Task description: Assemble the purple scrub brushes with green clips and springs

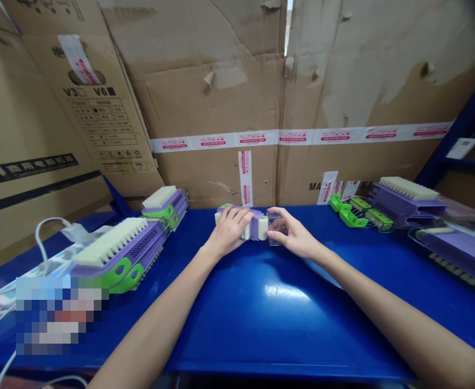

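A purple bristled piece (255, 227) was at the back of a glossy blue table (237, 313), before taped cardboard (221, 108).
The left hand (229, 229) was clasped over it; the right hand (296, 235) gripped a clear plastic cover (275, 239) beside its end. Light glared off the table.

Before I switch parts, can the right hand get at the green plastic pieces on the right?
Probably yes: blue tabletop lies between the right hand and the green plastic pieces, though it holds a clear plastic box.
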Demonstrator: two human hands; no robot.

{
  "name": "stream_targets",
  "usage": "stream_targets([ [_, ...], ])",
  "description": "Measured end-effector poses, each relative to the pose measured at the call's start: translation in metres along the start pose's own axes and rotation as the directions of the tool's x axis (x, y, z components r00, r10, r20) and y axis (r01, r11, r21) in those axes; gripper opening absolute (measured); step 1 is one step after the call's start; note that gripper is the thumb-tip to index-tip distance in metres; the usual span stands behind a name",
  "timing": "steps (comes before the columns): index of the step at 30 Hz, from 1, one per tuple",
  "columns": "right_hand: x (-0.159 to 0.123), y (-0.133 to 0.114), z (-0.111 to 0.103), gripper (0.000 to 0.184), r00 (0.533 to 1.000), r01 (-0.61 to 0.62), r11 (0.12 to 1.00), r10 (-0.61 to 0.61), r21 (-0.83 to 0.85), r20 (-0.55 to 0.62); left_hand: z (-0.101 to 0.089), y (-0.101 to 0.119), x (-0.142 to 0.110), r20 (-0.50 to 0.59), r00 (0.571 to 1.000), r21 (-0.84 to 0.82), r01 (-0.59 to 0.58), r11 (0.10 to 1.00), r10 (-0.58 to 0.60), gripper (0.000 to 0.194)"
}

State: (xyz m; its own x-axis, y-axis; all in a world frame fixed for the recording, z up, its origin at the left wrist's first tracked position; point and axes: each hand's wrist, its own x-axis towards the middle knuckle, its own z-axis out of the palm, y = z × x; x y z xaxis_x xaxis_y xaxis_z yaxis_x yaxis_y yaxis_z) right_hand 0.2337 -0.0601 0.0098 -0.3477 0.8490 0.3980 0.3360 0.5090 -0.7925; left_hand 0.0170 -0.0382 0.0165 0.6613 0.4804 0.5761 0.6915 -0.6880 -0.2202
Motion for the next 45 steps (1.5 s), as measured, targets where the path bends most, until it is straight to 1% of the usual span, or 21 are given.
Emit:
stream_targets([
  [1,0.001,0.002,-0.001,0.052,0.999,-0.027,0.999,0.028,0.041,-0.024,0.000,-0.002,-0.001,0.000,1.000,0.000,0.019,1.000,-0.019,0.049],
  [3,0.001,0.006,0.000,0.051,0.987,-0.086,0.992,0.097,0.089,-0.125,-0.001,-0.003,-0.002,0.001,0.997,-0.004,0.073,0.997,-0.073,0.053],
  [6,0.002,0.011,0.005,0.044,0.955,-0.145,0.986,0.159,0.077,-0.249,-0.002,0.000,-0.001,0.007,0.994,-0.009,0.113,0.994,-0.113,0.056],
  [8,0.003,0.013,0.006,0.036,0.948,-0.156,0.987,0.144,-0.023,-0.283,-0.003,0.003,0.000,0.012,0.995,-0.009,0.097,0.995,-0.097,0.056],
  [10,0.003,0.015,0.005,0.030,0.948,-0.146,0.967,0.077,-0.208,-0.308,-0.004,0.005,0.001,0.016,0.998,-0.002,0.063,0.998,-0.063,0.055],
  [13,0.003,0.018,-0.001,0.030,0.929,-0.168,0.865,-0.021,-0.473,-0.369,-0.005,0.005,0.002,0.015,0.999,0.005,0.043,0.999,-0.043,0.057],
  [14,0.004,0.019,-0.003,0.031,0.919,-0.190,0.838,-0.031,-0.511,-0.392,-0.005,0.005,0.002,0.015,0.999,0.003,0.046,0.999,-0.046,0.059],
  [16,0.004,0.021,-0.006,0.035,0.904,-0.231,0.844,0.002,-0.483,-0.428,-0.006,0.004,0.002,0.022,0.998,-0.001,0.060,0.998,-0.060,0.062],
  [18,0.004,0.022,-0.006,0.038,0.907,-0.246,0.891,0.073,-0.381,-0.415,-0.006,0.003,0.002,0.034,0.997,0.003,0.071,0.997,-0.071,0.064],
  [20,0.003,0.022,-0.003,0.039,0.917,-0.267,0.907,0.135,-0.326,-0.376,-0.006,0.003,0.002,0.049,0.996,0.015,0.078,0.997,-0.078,0.064],
  [22,0.001,0.021,0.001,0.035,0.931,-0.289,0.855,0.146,-0.430,-0.336,-0.006,0.002,0.001,0.056,0.995,0.030,0.084,0.996,-0.085,0.064],
  [24,0.000,0.019,0.005,0.033,0.944,-0.286,0.741,0.111,-0.608,-0.309,-0.005,0.001,0.001,0.059,0.994,0.039,0.086,0.996,-0.088,0.063],
  [26,-0.001,0.018,0.006,0.039,0.953,-0.267,0.631,0.059,-0.728,-0.299,-0.004,0.001,0.001,0.061,0.994,0.040,0.087,0.995,-0.089,0.063],
  [27,-0.002,0.018,0.004,0.043,0.953,-0.260,0.605,0.036,-0.752,-0.300,-0.003,0.000,0.002,0.066,0.994,0.042,0.088,0.995,-0.091,0.064],
  [29,-0.001,0.017,-0.001,0.050,0.949,-0.256,0.598,0.008,-0.759,-0.314,-0.003,0.000,0.002,0.079,0.992,0.054,0.096,0.994,-0.100,0.067],
  [32,0.001,0.018,-0.015,0.051,0.934,-0.293,0.607,0.015,-0.738,-0.358,-0.003,0.000,0.002,0.104,0.988,0.081,0.107,0.991,-0.115,0.067],
  [35,0.001,0.023,-0.030,0.046,0.921,-0.364,0.541,0.089,-0.758,-0.379,-0.004,0.000,0.002,0.115,0.985,0.096,0.116,0.989,-0.127,0.066],
  [37,0.000,0.027,-0.038,0.039,0.921,-0.390,0.463,0.184,-0.796,-0.345,-0.005,0.001,0.002,0.110,0.985,0.095,0.123,0.988,-0.133,0.066],
  [39,-0.002,0.031,-0.045,0.030,0.912,-0.396,0.413,0.284,-0.820,-0.298,-0.006,0.004,0.003,0.100,0.984,0.092,0.137,0.986,-0.146,0.065],
  [41,-0.002,0.033,-0.050,0.024,0.902,-0.398,0.403,0.336,-0.824,-0.272,-0.008,0.007,0.004,0.089,0.982,0.101,0.158,0.982,-0.168,0.062],
  [45,0.000,0.031,-0.054,0.022,0.896,-0.419,0.421,0.333,-0.805,-0.293,-0.008,0.011,0.005,0.074,0.977,0.145,0.188,0.971,-0.200,0.056],
])
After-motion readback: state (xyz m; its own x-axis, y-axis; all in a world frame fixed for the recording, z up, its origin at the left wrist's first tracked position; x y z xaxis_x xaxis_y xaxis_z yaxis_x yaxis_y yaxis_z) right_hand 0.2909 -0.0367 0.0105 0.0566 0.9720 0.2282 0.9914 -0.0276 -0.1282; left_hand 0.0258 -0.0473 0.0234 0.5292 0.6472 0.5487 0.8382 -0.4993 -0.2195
